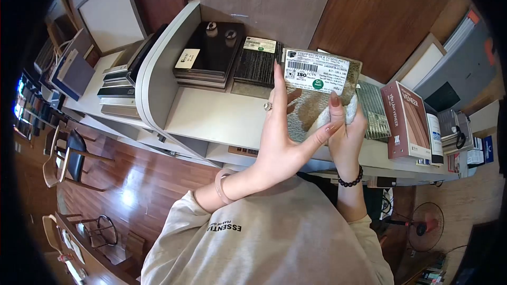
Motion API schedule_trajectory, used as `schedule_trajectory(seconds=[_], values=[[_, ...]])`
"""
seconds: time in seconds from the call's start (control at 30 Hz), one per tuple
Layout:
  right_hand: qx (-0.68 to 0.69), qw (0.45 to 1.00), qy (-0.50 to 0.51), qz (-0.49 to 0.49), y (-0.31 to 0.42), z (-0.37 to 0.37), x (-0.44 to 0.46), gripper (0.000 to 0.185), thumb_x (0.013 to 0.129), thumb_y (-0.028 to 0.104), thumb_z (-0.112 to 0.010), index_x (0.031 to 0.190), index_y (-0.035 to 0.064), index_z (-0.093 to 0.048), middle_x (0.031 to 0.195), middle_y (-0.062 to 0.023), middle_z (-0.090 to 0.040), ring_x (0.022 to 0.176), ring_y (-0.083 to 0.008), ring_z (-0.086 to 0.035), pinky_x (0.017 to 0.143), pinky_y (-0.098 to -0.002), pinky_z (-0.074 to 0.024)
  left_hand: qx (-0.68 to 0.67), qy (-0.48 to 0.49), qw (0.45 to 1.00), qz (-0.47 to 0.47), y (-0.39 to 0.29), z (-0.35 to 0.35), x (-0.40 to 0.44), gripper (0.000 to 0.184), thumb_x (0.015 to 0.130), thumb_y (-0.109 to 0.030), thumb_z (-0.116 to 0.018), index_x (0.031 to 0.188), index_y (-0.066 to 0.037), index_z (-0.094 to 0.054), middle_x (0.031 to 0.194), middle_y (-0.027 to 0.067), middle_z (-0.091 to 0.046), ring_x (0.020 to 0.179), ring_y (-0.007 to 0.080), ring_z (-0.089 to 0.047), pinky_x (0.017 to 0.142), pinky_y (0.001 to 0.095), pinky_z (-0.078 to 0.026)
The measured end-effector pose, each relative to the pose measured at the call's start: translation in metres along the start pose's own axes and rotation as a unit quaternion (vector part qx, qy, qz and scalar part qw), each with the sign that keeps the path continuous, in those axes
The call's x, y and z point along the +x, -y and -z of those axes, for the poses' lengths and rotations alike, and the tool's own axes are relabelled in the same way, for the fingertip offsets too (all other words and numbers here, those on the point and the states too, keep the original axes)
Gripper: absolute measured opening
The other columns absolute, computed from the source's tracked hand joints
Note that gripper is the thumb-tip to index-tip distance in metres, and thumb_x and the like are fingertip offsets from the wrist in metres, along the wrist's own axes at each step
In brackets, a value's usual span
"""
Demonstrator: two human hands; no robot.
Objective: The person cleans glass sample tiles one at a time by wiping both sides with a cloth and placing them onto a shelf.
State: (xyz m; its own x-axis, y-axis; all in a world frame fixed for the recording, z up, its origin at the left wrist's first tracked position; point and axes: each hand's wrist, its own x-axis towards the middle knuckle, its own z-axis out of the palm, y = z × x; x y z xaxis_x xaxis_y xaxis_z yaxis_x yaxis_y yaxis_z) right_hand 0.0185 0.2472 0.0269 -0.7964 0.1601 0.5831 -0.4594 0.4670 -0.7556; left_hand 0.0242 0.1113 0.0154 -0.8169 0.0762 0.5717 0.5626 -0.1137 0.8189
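The counter runs ahead of us; on it we see a dark stack at left and a book standing at right; we hold the pane up before us; our left hand is at the pane's left edge, its grip spread wide, though whether it touches we cannot tell; our right hand closes its grip on the pane's lower right, a white cloth bunched there; a label crosses the pane's top.
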Motion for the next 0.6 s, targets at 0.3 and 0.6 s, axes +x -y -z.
schedule_trajectory(seconds=[0.3, 0.6], values=[[-0.03, 0.999, 0.016, -0.012, 0.005, 0.0, 0.003, 0.032, 0.098, 0.026, -0.055, 0.104, -0.005, -0.061, 0.084, -0.0105, -0.066, 0.073, -0.0128, -0.054, 0.068, -0.0284, -0.0446, 0.023, -0.009, 1.0, 0.007, -0.003, -0.001, 0.003, 0.108, 0.081, -0.018, -0.075, 0.148, 0.006, 0.007, 0.138, 0.024, -0.036, 0.122, 0.0322, -0.047, 0.103, 0.0419, -0.038], [-0.113, 0.991, -0.01, 0.068, 0.019, -0.028, 0.002, 0.032, 0.092, 0.026, -0.063, 0.103, -0.0041, -0.062, 0.082, -0.0178, -0.067, 0.069, -0.0329, -0.066, 0.062, -0.0368, -0.0494, 0.07, 0.024, 0.997, 0.012, 0.01, 0.028, 0.015, 0.111, 0.083, -0.026, -0.074, 0.146, 0.009, 0.011, 0.135, 0.0255, -0.038, 0.122, 0.0325, -0.046, 0.104, 0.0396, -0.036]])
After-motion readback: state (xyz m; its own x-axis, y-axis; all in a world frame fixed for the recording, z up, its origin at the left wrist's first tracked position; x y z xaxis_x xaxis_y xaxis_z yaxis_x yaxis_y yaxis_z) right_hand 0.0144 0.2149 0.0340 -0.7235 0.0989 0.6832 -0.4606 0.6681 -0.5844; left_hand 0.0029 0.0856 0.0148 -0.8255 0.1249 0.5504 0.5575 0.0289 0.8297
